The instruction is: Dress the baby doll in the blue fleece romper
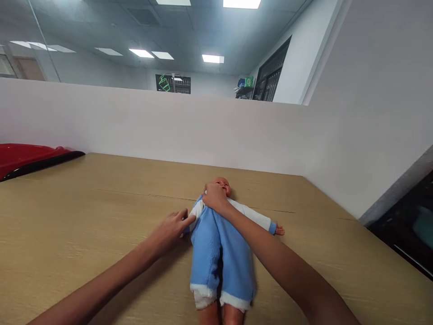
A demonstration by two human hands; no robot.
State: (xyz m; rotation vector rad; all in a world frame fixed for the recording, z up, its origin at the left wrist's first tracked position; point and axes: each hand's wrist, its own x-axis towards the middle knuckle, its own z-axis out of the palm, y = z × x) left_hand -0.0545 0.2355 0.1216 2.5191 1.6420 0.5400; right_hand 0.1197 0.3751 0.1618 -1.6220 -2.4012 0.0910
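A baby doll (pixel 222 184) lies on its back on the wooden table, head away from me and legs towards me. It wears a blue fleece outfit (pixel 205 243) with white sleeves and white-trimmed leg cuffs. My left hand (pixel 174 228) is closed at the white sleeve (pixel 196 209) of the doll's arm on the left. Across the doll's chest reaches my right hand (pixel 214 196), its fingers closed on the outfit near the neck and shoulder; it partly hides the doll's face. The doll's other arm (pixel 259 217) stretches out to the right.
The wooden tabletop (pixel 101 216) meets a low white wall (pixel 169 126) at the back. A red item with a black edge (pixel 30 155) sits at the far left. To the right are a white side wall (pixel 358 126) and a dark object (pixel 406 230).
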